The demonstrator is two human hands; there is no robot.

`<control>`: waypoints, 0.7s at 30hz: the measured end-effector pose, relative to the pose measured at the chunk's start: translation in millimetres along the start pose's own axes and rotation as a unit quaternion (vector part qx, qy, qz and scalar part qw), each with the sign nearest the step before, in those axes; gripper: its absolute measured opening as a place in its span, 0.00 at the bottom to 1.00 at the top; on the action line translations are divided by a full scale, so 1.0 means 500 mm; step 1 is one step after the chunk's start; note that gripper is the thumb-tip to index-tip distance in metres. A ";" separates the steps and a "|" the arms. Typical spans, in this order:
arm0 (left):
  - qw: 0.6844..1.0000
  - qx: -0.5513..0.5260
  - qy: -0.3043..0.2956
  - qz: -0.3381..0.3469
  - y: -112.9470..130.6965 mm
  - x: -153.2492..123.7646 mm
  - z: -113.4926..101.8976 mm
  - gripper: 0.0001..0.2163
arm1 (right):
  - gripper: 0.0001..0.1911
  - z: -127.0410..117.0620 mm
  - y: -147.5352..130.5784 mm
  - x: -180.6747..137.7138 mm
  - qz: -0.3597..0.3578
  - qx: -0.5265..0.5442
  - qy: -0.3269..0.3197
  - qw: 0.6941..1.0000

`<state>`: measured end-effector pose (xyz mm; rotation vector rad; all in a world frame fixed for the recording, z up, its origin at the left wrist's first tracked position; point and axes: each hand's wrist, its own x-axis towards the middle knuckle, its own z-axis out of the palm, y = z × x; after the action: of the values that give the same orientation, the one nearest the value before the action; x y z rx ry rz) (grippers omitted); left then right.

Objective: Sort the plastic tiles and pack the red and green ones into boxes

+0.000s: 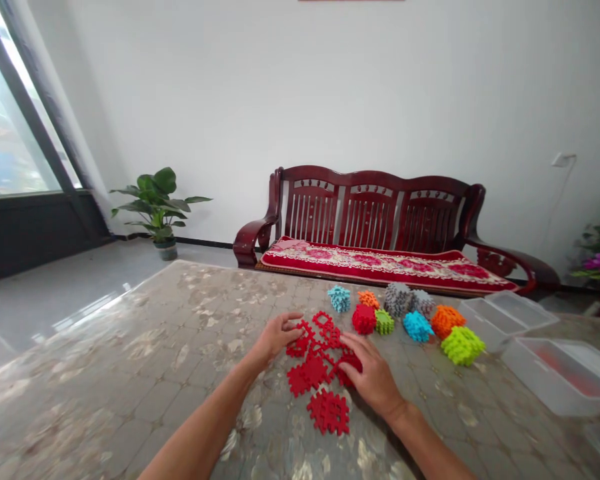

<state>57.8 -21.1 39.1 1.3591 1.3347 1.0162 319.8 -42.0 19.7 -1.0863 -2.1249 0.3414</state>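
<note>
Flat red interlocking tiles (313, 373) with notched edges lie in a loose, overlapping pile in front of me, some solid and some with open centres. My left hand (276, 338) is at the pile's left edge, its fingers apart and close to the tiles there. On the right side, my right hand (373, 373) curls its thumb and fingers around a few red tiles (349, 363), partly hidden beneath it. Nearer to me lies a small separate group of red tiles (329, 412).
Behind the pile stand stacks of tiles: light blue (339, 299), red (364, 319), grey (398, 299), blue (418, 327), orange (447, 321) and lime green (463, 345). Clear plastic boxes (545, 393) sit at right. A wooden bench (370, 207) stands beyond the patterned tabletop (145, 360).
</note>
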 end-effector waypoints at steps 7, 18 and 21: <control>0.988 -0.092 -0.125 -0.020 0.038 -0.035 0.060 0.38 | 0.36 -0.009 -0.070 0.051 -0.099 -0.027 -0.115 0.988; 0.978 -0.138 -0.153 -0.044 0.035 -0.042 0.104 0.44 | 0.29 -0.056 -0.091 0.039 -0.080 0.007 -0.186 0.979; 0.991 -0.085 -0.098 -0.020 0.028 -0.031 0.074 0.40 | 0.28 -0.070 -0.046 0.055 -0.043 0.012 -0.120 0.992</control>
<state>96.1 -38.8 45.8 1.2631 1.0998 0.9234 319.5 -37.2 69.6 -0.9786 -2.3644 0.4751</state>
